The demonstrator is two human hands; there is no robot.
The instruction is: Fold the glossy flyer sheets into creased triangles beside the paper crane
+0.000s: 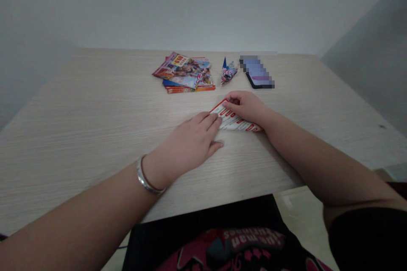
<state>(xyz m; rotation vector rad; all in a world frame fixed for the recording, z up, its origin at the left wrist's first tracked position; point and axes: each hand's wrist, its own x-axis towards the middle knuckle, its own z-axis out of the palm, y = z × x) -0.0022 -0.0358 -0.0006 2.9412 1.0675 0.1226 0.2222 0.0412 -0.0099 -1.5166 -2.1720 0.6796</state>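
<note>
A folded sheet of printed paper (237, 123), white with red and green markings and a red edge, lies on the table in front of me. My left hand (193, 139) rests on its left end with the fingers stretched out flat and the thumb apart on the tabletop. At the paper's upper edge, my right hand (246, 106) pinches it between thumb and curled fingers. My right wrist hides part of the paper's right end.
Toward the back of the pale wooden table (95, 106) is a stack of colourful printed leaflets (187, 74). Right of it stands a folded paper crane (228, 72), then a smartphone (256, 72). A wall (190, 8) rises behind the table.
</note>
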